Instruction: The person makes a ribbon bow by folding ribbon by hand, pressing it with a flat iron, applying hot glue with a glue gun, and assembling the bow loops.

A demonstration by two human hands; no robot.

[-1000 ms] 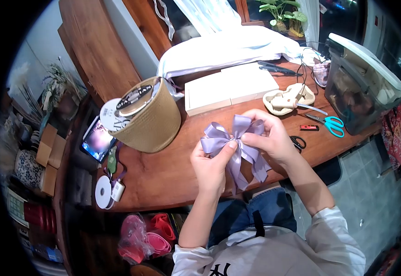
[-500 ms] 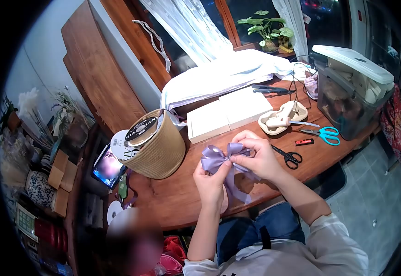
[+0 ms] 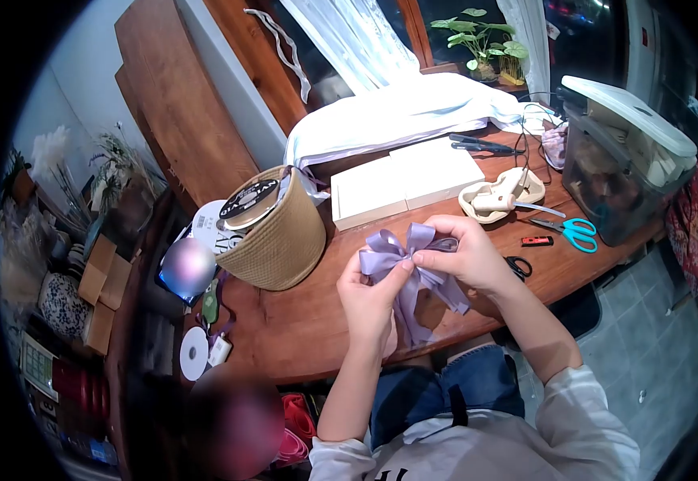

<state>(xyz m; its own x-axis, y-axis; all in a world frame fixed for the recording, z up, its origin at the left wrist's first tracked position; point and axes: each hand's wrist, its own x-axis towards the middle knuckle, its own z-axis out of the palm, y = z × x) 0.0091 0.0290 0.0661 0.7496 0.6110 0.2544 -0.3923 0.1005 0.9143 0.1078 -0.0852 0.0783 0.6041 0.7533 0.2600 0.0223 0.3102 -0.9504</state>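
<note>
Between my two hands is a lavender ribbon bow (image 3: 387,255) with several loops and long tails hanging down over the table's front edge. My left hand (image 3: 371,298) is closed on the bow's left side, its thumb pressed near the centre knot. On the right side, my right hand (image 3: 468,255) pinches the bow, thumb tip close to the same centre. Fingers behind the loops are partly hidden. Black-handled scissors (image 3: 517,267) lie on the table just behind my right wrist, partly covered by it.
A woven basket (image 3: 285,240) of ribbon spools stands left on the wooden table (image 3: 285,337). Behind are white boxes (image 3: 401,188). To the right are a glue gun (image 3: 500,199) on a tray, teal scissors (image 3: 578,234), a red-black cutter (image 3: 536,241) and a plastic bin (image 3: 605,176).
The view has shifted slightly. My hands still pinch the bow, which has turned a little, with its loops standing more upright. My right hand now covers more of the black scissors.
</note>
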